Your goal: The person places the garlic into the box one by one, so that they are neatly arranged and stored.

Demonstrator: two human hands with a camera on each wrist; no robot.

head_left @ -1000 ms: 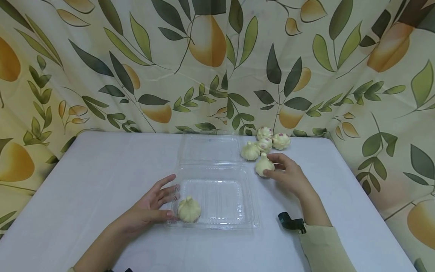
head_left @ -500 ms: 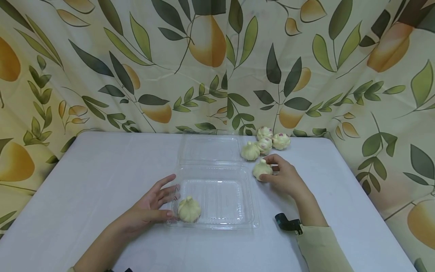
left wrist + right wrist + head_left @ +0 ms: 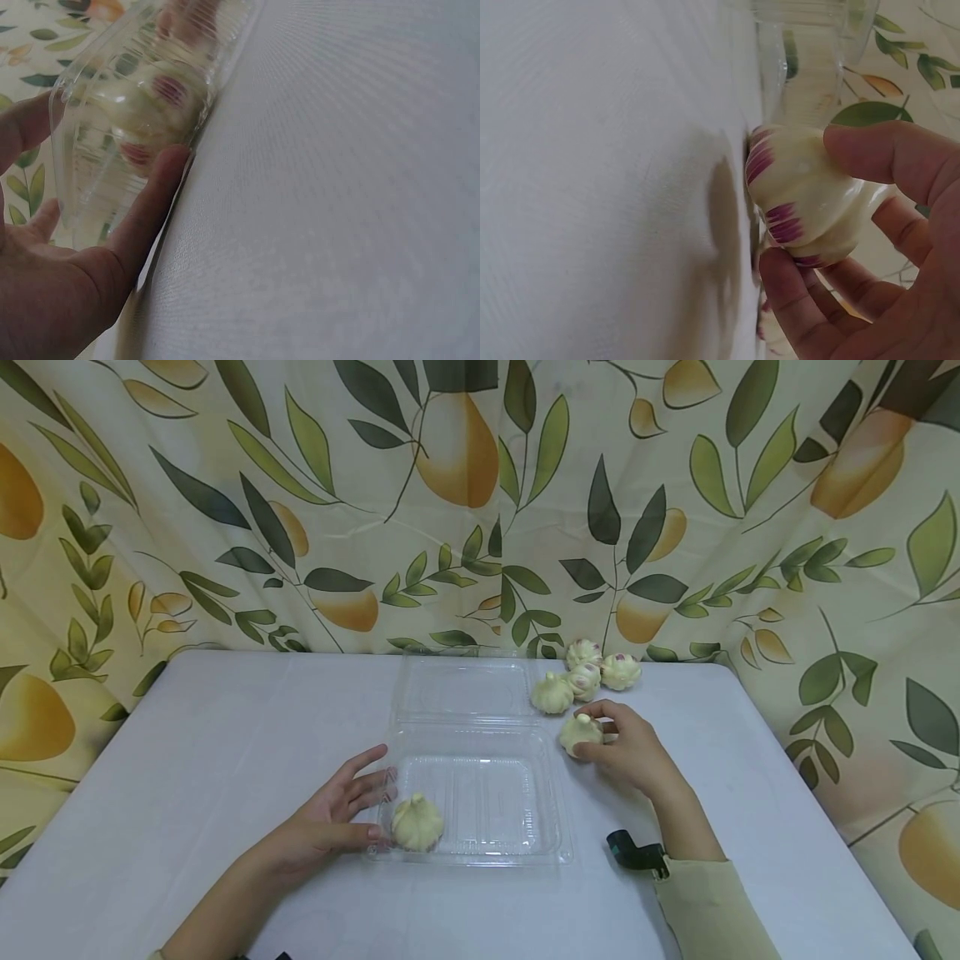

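My right hand point(image 3: 626, 747) pinches a garlic bulb point(image 3: 579, 735) between thumb and fingers, just right of a clear plastic clamshell container point(image 3: 487, 793). In the right wrist view the held garlic bulb point(image 3: 802, 195) shows purple streaks at its base. Another garlic bulb point(image 3: 417, 822) sits in the container's front left corner. My left hand point(image 3: 326, 827) rests against the container's left side, its fingers fairly straight. In the left wrist view the thumb of my left hand point(image 3: 67, 285) lies along the container wall point(image 3: 71, 120), with the bulb point(image 3: 161, 97) behind the plastic.
The container's lid point(image 3: 465, 689) lies folded back towards the far table edge. Several garlic bulbs point(image 3: 552, 693) cluster right of the lid. A white cloth covers the table point(image 3: 262, 727). A patterned curtain point(image 3: 465, 568) hangs behind it.
My right hand has drawn the garlic bulb slightly left and towards me, away from the cluster, and its stem tip tilts differently. The left hand and container have stayed in place.
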